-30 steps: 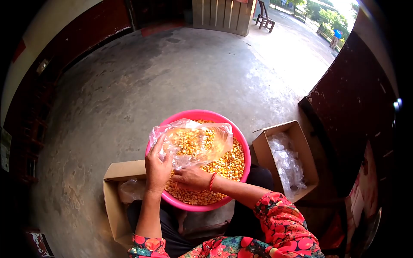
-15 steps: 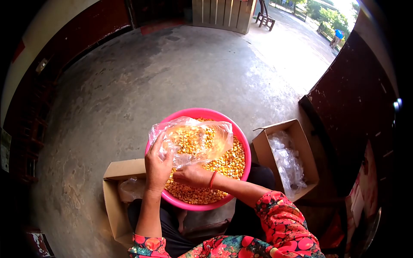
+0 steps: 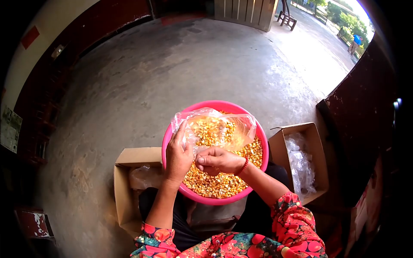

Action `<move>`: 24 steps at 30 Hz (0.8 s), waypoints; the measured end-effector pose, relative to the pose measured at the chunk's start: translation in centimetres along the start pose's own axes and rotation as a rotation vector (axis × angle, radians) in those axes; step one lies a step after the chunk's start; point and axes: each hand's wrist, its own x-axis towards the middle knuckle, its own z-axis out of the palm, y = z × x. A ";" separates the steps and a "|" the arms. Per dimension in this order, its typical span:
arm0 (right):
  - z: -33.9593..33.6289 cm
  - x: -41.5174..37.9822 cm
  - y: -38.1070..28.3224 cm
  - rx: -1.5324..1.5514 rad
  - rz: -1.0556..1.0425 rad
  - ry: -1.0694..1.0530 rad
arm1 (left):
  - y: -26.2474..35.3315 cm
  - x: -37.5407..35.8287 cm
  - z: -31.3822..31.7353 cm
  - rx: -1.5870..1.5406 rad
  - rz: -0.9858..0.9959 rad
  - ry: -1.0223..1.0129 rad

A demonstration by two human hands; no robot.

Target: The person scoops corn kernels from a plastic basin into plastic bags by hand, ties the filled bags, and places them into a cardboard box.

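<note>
The clear plastic bag [image 3: 241, 136] lay over the maize kernels [image 3: 215, 185] in the pink basin [image 3: 211, 200], its long axis running crosswise, from the left side of the basin toward the right. The left hand [image 3: 178, 157] was at the bag's left end, fingers pointing away from the body along the film; its grip seemed to pinch that edge between thumb and fingers, so the body of the bag stretched off to the right of it.

The right hand [image 3: 218, 161] sat below the bag's near edge and above the loose kernels, knuckles toward the left wrist — just beside the left hand's heel. Its fingers were curled in with the thumb laid over them; whether kernels were inside that fist could not be told. From this grip the bag lay directly beyond, away from the body. Of the two, the left hand was the nearer, in contact with the film.

Kernels showed through the plastic, though which lay inside and which underneath was unclear. A cardboard box [image 3: 121, 193] stood left of the basin, and another box [image 3: 316, 148] on the right held crumpled clear plastic [image 3: 300, 165] — well apart from both hands.
</note>
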 end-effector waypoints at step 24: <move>-6.6 -0.8 -0.6 0.447 -0.577 0.779 | 2.3 -2.1 2.5 -0.016 0.073 -0.325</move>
